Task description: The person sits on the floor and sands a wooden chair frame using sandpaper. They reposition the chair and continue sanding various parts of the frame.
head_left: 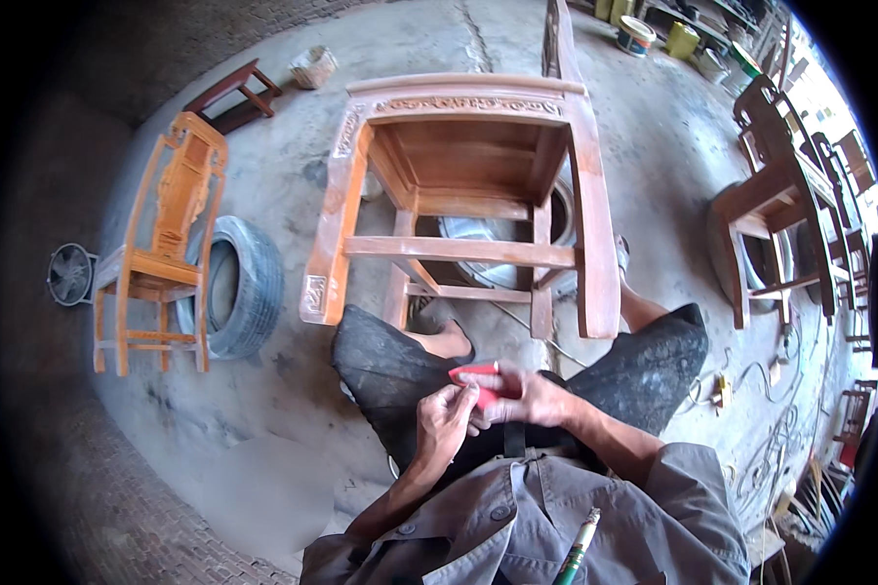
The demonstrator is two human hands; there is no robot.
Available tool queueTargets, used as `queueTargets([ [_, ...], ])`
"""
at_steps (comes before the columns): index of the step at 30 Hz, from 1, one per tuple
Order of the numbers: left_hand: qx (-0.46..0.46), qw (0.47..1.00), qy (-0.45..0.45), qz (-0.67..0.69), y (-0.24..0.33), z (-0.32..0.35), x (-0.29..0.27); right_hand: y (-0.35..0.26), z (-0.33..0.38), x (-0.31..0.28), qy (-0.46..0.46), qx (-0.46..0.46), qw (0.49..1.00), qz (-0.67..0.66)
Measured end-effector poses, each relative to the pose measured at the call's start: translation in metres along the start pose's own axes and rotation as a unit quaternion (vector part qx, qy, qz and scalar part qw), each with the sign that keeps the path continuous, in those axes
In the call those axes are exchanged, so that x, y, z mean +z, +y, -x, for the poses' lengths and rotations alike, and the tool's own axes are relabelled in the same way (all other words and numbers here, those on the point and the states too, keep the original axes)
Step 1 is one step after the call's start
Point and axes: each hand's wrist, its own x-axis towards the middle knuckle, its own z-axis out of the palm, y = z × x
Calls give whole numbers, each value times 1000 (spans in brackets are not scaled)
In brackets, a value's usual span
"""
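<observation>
Red sandpaper lies crosswise over the lap, near the upturned wooden chair; right hand fingers clamp its right end, left hand fingers pinch its near edge.

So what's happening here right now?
A seated person holds a small red object in both hands, the left hand and right hand meeting over the lap. Directly in front lies an unfinished carved wooden chair, tipped over a tyre. Another chair stands by a second tyre on the left.
</observation>
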Motion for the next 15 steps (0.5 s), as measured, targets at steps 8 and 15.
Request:
queueTargets([
  [8, 111, 968, -21, -224, -4, -13, -20, 19, -4, 20, 97, -124, 905, 396],
  [15, 326, 918, -217, -62, 121, 47, -34, 49, -7, -31, 121, -53, 965, 228],
])
